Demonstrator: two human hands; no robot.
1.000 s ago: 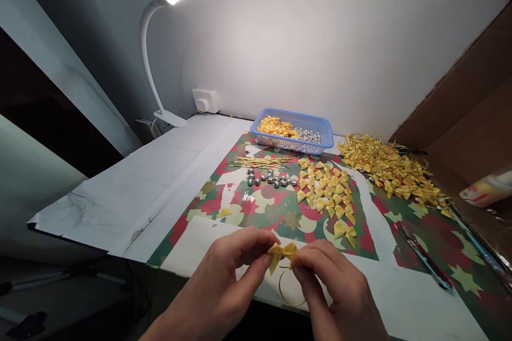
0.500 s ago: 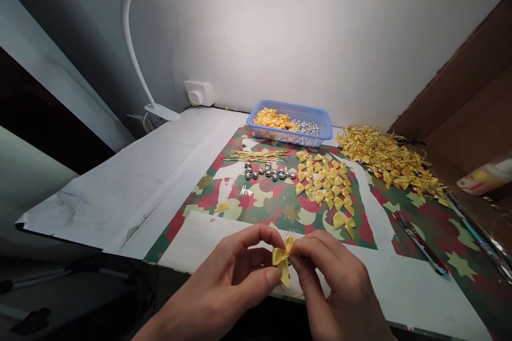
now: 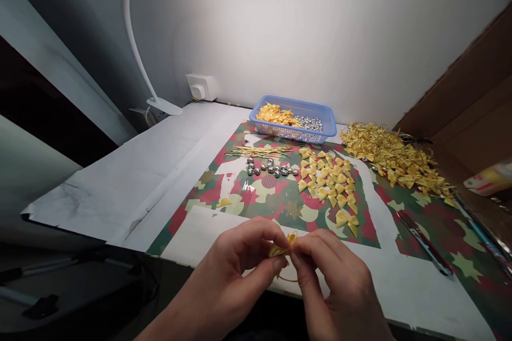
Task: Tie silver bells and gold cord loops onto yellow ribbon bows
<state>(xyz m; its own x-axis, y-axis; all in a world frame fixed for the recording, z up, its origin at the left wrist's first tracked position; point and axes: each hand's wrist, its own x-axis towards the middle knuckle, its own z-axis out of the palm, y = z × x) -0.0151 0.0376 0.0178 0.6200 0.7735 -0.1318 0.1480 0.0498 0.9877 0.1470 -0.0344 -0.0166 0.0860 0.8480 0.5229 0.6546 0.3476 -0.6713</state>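
Between both hands, over the table's front edge, is a small yellow ribbon bow (image 3: pixel 292 238). My left hand (image 3: pixel 244 261) pinches its left side between thumb and fingers. On the other side, the thumb and forefinger of my right hand (image 3: pixel 336 272) are closed at the bow's middle. A thin gold cord (image 3: pixel 288 279) hangs in a loop below the bow. The fingertips hide much of the bow's centre. Beyond the hands lie rows of yellow bows (image 3: pixel 328 178), a cluster of silver bells (image 3: pixel 276 169) and a bundle of gold cords (image 3: pixel 262 151).
A blue basket (image 3: pixel 294 133) with yellow bows and silver bells stands by the wall. At the right is a heap of corded bows (image 3: pixel 394 157). Scissors (image 3: pixel 426 245) lie right of the hands. A white lamp (image 3: pixel 138 53) rises at the back left.
The left fingers have closed in on the bow, which is now turned and more covered. The view has shifted slightly.
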